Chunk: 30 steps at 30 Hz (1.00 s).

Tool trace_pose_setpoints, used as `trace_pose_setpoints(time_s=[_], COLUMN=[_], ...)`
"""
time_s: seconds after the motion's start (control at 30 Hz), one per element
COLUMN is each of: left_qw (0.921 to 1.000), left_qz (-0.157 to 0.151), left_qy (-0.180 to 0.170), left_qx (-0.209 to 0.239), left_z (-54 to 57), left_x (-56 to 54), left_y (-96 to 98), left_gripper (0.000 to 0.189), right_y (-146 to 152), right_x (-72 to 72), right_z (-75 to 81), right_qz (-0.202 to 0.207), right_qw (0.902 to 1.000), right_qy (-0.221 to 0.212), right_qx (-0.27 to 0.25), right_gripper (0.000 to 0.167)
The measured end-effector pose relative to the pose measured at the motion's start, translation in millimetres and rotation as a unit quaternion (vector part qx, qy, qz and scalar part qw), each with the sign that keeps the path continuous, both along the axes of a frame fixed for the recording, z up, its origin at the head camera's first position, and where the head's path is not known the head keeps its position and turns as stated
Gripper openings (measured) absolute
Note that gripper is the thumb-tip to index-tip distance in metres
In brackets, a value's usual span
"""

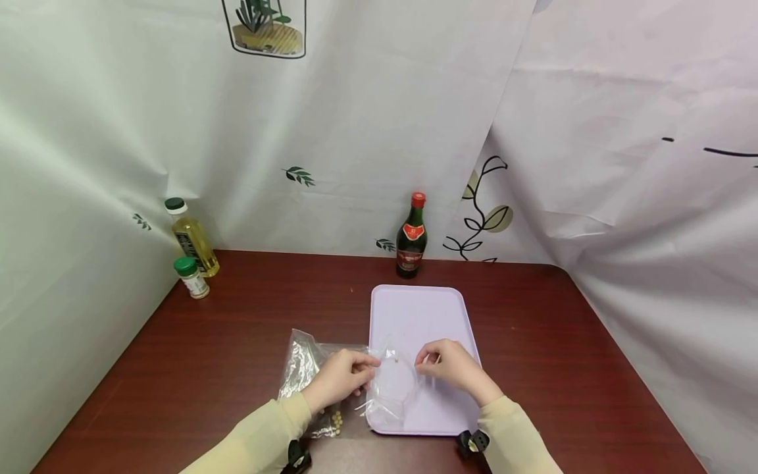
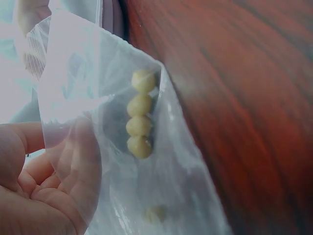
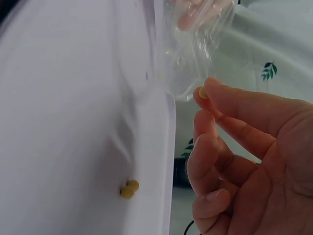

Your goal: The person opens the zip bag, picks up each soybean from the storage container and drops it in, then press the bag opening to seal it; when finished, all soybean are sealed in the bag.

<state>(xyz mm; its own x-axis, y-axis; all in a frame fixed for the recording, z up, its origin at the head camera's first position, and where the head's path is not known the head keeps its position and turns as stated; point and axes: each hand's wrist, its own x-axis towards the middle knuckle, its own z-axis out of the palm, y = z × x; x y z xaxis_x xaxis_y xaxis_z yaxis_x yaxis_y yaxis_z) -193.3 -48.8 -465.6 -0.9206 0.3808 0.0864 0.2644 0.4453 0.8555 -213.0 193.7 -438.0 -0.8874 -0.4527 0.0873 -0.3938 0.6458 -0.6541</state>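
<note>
My left hand (image 1: 340, 376) pinches the edge of a clear plastic bag (image 1: 298, 372), whose loose film spreads over the left side of a pale purple tray (image 1: 417, 316). Inside the bag lie several round yellow soybeans (image 2: 139, 104), some in a row along its lower edge in the left wrist view. Over the tray, my right hand (image 1: 453, 367) holds a single soybean (image 3: 203, 93) between thumb and index fingertips, close to the bag's mouth. Two more soybeans (image 3: 128, 191) rest together near the tray's raised rim, seen from the right wrist.
Behind the tray stands a dark green bottle (image 1: 411, 240) with a red cap. An oil bottle (image 1: 194, 240) and a green-lidded jar (image 1: 191, 278) are at the back left of the brown table (image 1: 266, 296). Printed white cloth (image 1: 355, 118) hangs around the table.
</note>
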Motion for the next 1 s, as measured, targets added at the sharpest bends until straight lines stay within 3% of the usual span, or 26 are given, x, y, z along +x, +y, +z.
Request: trace_pose_setpoints(time_s=[0.17, 0.67, 1.0], left_qw=[1.0000, 1.0000, 0.9999], left_qz=[0.000, 0.002, 0.000], left_qy=[0.001, -0.005, -0.010], left_qx=[-0.001, 0.007, 0.005], left_z=[0.4, 0.2, -0.6], left_x=[0.0, 1.1, -0.1], left_y=[0.0, 0.4, 0.2], left_gripper=[0.021, 0.021, 0.021], right_y=[-3.4, -3.6, 4.2], right_x=[1.1, -1.2, -5.0], right_z=[0.2, -1.5, -1.8], right_qz=[0.017, 0.005, -0.052], right_qw=[0.9999, 0.9999, 0.9982], right_qy=[-0.003, -0.012, -0.003], right_qx=[-0.003, -0.001, 0.030], right_gripper=[0.004, 0.004, 0.005])
